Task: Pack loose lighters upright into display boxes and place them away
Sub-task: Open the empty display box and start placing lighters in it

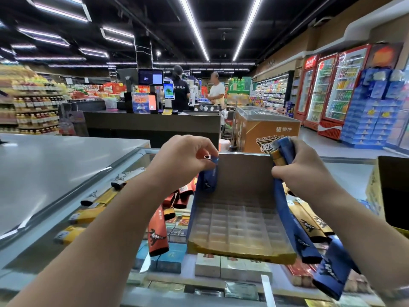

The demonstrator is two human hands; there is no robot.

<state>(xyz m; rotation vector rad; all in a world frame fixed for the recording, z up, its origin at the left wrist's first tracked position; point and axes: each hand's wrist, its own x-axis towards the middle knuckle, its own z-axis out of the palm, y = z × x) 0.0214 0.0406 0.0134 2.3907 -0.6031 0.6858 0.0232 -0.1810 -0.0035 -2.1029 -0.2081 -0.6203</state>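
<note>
- Glass-topped worktop (pixel 141 265), metal-framed; packets and cartons show beneath the pane.
- Grey flat surface (pixel 55 171) adjoining at far left of the glass.
- Display box (pixel 239 218), cardboard, gold front lip and blue sides, on the glass at centre; gridded insert tray inside, cells unfilled apart from the far left corner.
- Left hand (pixel 184 159): grip closed on a blue lighter (pixel 209 177), pinched near its metal top, upright at the box's far left corner.
- Right hand (pixel 303 168): grip closed round a bundle of lighters (pixel 282 151), blue and gold, held above the box's far right edge.
- Loose lighters on the glass: orange one (pixel 157 233) left of the box; yellow ones (pixel 86 214) further left; blue ones (pixel 327 269) to the right.
- Yellow carton (pixel 374 191) at right edge.
- Room: supermarket, dark ceiling with strip lights (pixel 192 25); checkout counter (pixel 152 122) far centre; stocked shelves (pixel 33 103) far left; drinks coolers (pixel 336 89) far right.
</note>
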